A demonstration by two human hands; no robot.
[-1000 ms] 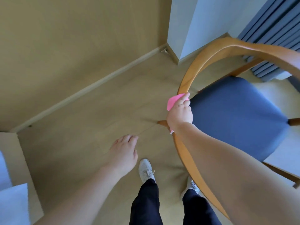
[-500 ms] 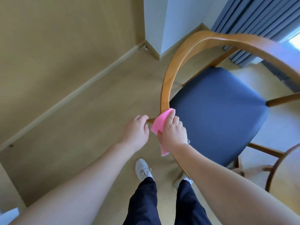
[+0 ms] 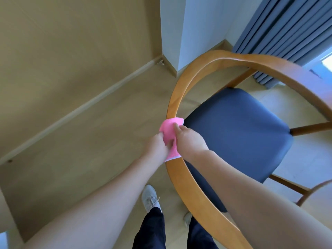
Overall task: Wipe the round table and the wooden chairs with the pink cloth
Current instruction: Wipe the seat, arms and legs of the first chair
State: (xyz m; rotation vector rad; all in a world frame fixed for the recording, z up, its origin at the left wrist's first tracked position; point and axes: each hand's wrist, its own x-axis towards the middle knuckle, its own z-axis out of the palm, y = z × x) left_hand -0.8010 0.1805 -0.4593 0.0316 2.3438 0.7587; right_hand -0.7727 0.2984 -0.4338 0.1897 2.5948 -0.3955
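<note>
A wooden chair (image 3: 181,83) with a curved back rail and a dark blue seat (image 3: 239,133) stands right in front of me. The pink cloth (image 3: 169,129) is draped over the rail at its left bend. My left hand (image 3: 158,146) grips the cloth from the left side. My right hand (image 3: 188,142) presses on the cloth from the right, fingers lying over it. Both hands meet at the rail. The round table is outside the frame.
A wooden floor (image 3: 86,150) stretches to the left, bounded by a beige wall with a skirting board (image 3: 86,106). A white wall corner (image 3: 179,33) and grey-blue curtains (image 3: 280,29) stand behind the chair. Part of another wooden chair (image 3: 312,191) shows at the right edge. My feet stand below the rail.
My left hand rose from hanging free and closed on the cloth. My right hand slid with the cloth down along the rail toward me.
</note>
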